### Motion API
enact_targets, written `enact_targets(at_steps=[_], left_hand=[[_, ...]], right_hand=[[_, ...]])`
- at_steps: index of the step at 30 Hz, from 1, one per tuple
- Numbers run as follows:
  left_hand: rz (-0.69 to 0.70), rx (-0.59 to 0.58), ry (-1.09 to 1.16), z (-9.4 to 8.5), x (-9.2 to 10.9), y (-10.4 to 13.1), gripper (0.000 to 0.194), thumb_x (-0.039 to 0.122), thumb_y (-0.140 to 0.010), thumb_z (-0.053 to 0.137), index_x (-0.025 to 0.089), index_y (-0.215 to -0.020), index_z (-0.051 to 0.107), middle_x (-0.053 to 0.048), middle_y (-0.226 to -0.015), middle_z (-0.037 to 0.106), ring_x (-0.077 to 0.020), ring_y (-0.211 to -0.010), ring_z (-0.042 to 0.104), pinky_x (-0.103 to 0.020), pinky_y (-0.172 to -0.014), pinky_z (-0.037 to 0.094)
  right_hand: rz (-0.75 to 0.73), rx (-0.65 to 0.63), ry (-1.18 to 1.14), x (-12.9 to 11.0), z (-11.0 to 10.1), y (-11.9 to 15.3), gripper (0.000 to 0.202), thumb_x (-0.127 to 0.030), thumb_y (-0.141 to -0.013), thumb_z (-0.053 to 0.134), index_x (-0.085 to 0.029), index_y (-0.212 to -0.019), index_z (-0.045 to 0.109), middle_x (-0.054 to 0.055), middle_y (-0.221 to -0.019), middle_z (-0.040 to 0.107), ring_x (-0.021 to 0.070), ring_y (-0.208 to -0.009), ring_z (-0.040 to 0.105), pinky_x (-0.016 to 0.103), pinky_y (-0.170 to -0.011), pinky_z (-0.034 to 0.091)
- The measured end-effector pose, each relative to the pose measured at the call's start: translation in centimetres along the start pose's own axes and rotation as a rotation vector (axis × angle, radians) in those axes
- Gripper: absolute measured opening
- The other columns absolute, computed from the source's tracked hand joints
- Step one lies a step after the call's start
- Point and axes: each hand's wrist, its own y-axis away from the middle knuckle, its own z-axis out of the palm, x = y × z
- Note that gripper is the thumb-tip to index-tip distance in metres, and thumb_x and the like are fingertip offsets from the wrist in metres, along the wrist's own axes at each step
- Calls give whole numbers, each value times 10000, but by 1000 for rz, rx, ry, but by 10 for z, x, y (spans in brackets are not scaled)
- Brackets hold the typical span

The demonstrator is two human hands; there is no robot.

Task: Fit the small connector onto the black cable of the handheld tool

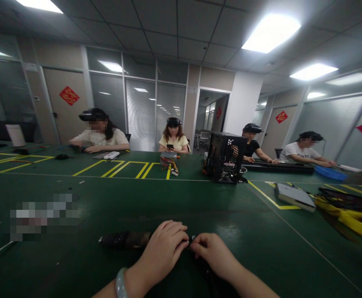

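Black tool (pixel 119 239), green table (pixel 121 207), yellow tape (pixel 288 207)

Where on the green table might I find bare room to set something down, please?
Bare green table lies between the right hand and silver box, and between that hand and the black computer case. Crowded spots are around the left hand and dark tool, and by the yellow bag.
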Motion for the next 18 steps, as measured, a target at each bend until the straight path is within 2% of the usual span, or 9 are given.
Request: enact_targets(at_steps=[7,15,18], left_hand=[[-74,-55,6,-2,8,-1,104,260,-906,530,241,-948,623,-6,-961,658,-187,-910,577,-337,-860,401],[-194,-180,14,-13,9,-7,189,389,-833,599,259,-964,639,-7,-957,666,-201,-921,590,-305,-819,399],[-227,-219,19,-16,9,-12,163,372,-822,600,265,-931,657,5,-939,678,-193,-914,604,-286,-777,401]], right_hand=[[-4,-28,-15,4,-1,-2,201,-315,-839,585,-175,-752,701,2,-701,693,124,-635,588,204,-592,378],[53,-79,-45,9,-3,-9,186,-290,-815,615,-147,-770,726,19,-678,690,97,-549,514,189,-503,326],[83,-126,-59,5,-6,-12,187,-295,-805,635,-144,-797,745,23,-665,687,89,-525,489,183,-478,303]])
